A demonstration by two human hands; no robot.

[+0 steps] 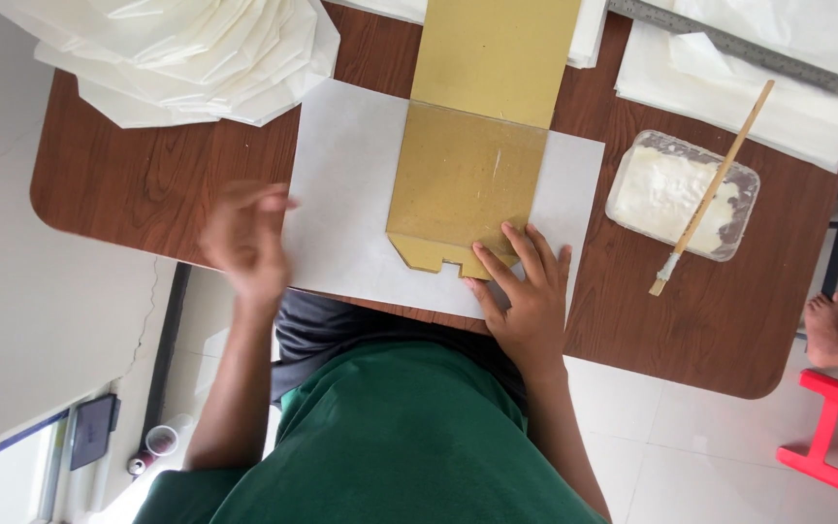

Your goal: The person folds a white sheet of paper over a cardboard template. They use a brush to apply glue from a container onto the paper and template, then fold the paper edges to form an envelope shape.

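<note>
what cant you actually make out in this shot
- Left hand, head view: motion-blurred, so finger pose and whether it holds anything is unclear.
- Brown cardboard template: its far end is cut off by the top edge.
- White paper sheet: its middle is hidden under the cardboard; the right hand covers its near edge.
- Metal ruler: markings too small to make out.
- Stack of folded white paper: cut by the top edge.

I see the card (467, 184) lying on the sheet (341, 194) mid-surface (147, 184). My right hand (526, 291) rests on the card's near corner; my left hand (244, 238) is over the sheet's left edge. A paper stack (177, 53) sits far left, the tub (681, 194) right with a stick (715, 184) across it, the ruler (739, 49) behind.
</note>
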